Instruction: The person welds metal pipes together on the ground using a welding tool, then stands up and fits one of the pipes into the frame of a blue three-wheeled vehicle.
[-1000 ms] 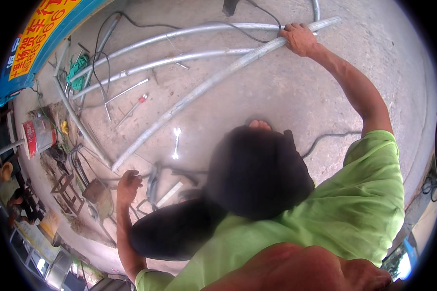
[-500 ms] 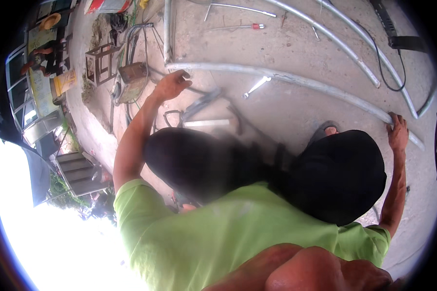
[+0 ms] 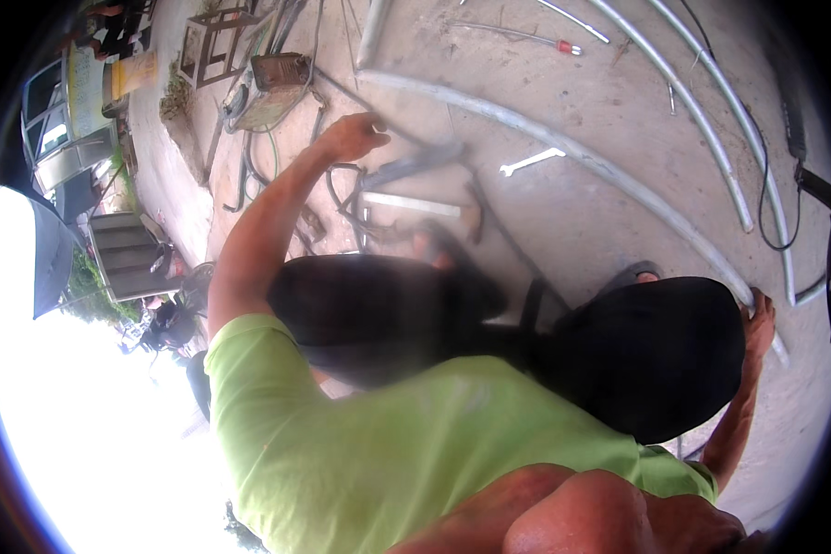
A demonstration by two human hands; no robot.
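A long grey metal pipe [image 3: 656,205] curves across the ground in front of me. My right hand [image 3: 760,323] is wrapped round it near its right end. Close to its far left end, my left hand [image 3: 351,137] hangs with bent fingers and a gap at the thumb, holding nothing I can see. Another pipe [image 3: 372,37] meets that left end at a corner. A silver wrench [image 3: 533,163] lies on the near side of the long pipe. Nearer my knees is a hammer [image 3: 411,203] with a pale handle and brown head, beside a blurred dark flat bar [image 3: 415,166].
Two more pipes [image 3: 711,120] [image 3: 757,120] lie at the far right, with a black cable [image 3: 768,208] near them. A thin rod with a red part [image 3: 563,46] lies farther off. A metal frame [image 3: 217,46] and a rusty box-like piece [image 3: 282,71] stand at left.
My view has shifted, so the pipes and wrench sit differently in it. The right hand stays on the pipe near its end. The left hand remains by the pipe corner, now a little nearer me.
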